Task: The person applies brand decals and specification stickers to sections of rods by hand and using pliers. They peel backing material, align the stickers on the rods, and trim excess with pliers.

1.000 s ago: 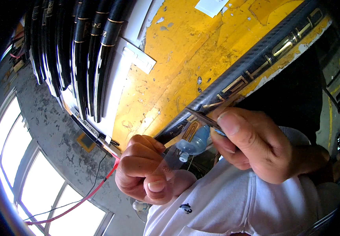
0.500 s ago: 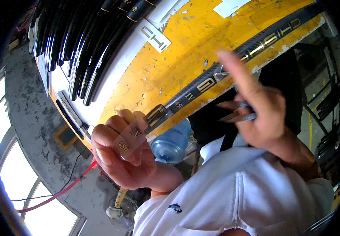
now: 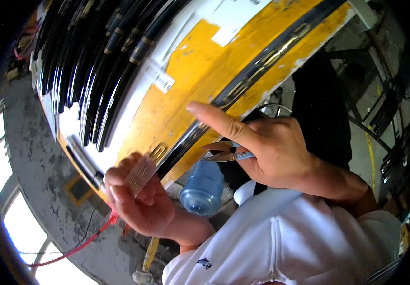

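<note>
A black tube [image 3: 176,153] with shiny gold lettering lies slantwise along the near edge of the yellow tabletop [image 3: 190,66]. By the tube's lower left end, my left hand [image 3: 143,209] pinches a clear decal strip [image 3: 139,176] with small gold characters, its upper end reaching beside the tube. My right hand [image 3: 281,152] holds scissors [image 3: 224,156] in its lower fingers, the blades apart and pointing left below the tube. The index finger of that hand is stretched out over the tube; whether it touches cannot be told.
Many glossy black rods [image 3: 114,61] lie bundled at the upper left on white sheeting. A small white label piece [image 3: 163,82] and a larger white sheet [image 3: 226,26] are on the tabletop. Below the edge are a blue water bottle [image 3: 202,190] and a red hose [image 3: 76,251].
My right hand with the scissors has moved left along the tube toward my left hand. The view has shifted. My left hand still holds the decal strip.
</note>
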`<action>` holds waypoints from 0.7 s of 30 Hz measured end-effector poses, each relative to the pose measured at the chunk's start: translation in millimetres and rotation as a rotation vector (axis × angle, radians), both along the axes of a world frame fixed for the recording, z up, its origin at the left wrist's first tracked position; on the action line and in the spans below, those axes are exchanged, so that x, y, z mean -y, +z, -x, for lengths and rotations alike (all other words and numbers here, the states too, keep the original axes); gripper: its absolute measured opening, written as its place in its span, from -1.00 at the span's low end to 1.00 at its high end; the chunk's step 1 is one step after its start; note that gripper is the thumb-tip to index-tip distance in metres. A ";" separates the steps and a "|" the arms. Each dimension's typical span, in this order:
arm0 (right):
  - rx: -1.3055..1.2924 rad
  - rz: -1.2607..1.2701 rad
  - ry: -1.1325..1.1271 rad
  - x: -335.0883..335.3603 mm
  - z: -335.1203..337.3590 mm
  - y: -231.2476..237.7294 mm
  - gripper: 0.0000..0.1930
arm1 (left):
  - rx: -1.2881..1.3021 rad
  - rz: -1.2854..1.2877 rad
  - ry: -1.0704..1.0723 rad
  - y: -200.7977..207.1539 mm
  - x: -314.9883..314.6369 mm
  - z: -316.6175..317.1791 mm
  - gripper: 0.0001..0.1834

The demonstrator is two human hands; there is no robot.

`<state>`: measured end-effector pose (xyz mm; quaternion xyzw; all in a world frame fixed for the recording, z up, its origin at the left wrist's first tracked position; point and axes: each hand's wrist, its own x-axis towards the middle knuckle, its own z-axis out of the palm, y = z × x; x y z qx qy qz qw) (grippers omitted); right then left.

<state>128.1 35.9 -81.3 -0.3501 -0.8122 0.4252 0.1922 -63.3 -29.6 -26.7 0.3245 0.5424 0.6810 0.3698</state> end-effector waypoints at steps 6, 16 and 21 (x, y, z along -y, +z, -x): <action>-0.096 -0.040 -0.456 -48.6 -57.0 -3.7 -0.21 | -0.060 0.009 -0.024 -1.7 9.1 4.3 -0.69; 0.074 -0.173 -0.262 -32.2 -48.1 -6.0 -0.30 | -0.095 0.037 0.034 -0.1 4.8 0.6 -0.69; 0.279 -0.283 -0.416 -67.0 -105.2 -20.2 -0.36 | -0.056 0.056 0.063 -0.6 3.1 -0.3 -0.67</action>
